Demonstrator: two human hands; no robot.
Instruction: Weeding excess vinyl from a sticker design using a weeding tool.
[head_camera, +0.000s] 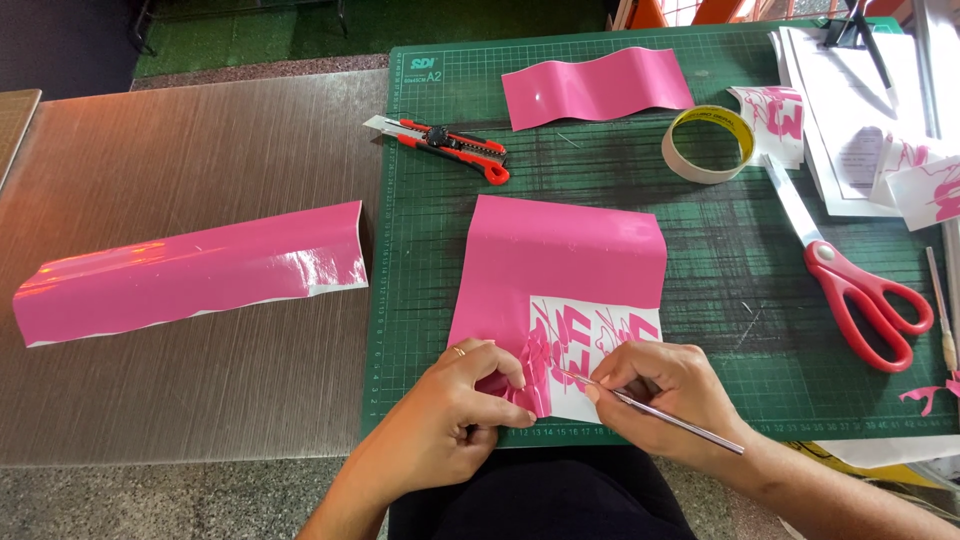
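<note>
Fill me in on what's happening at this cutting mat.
A person sits at a green cutting mat with a pink vinyl sheet. The left hand pinches a peeled-up pink piece at the sheet's lower edge, while the right hand holds a thin metal pick to the cut design. Red scissors, a tape roll and a utility knife lie unused.

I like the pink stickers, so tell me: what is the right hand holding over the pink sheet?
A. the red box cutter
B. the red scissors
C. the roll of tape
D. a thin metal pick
D: the right hand pinches a thin metal pick, its tip on the pink vinyl sheet; the red scissors lie untouched on the green mat.
</note>
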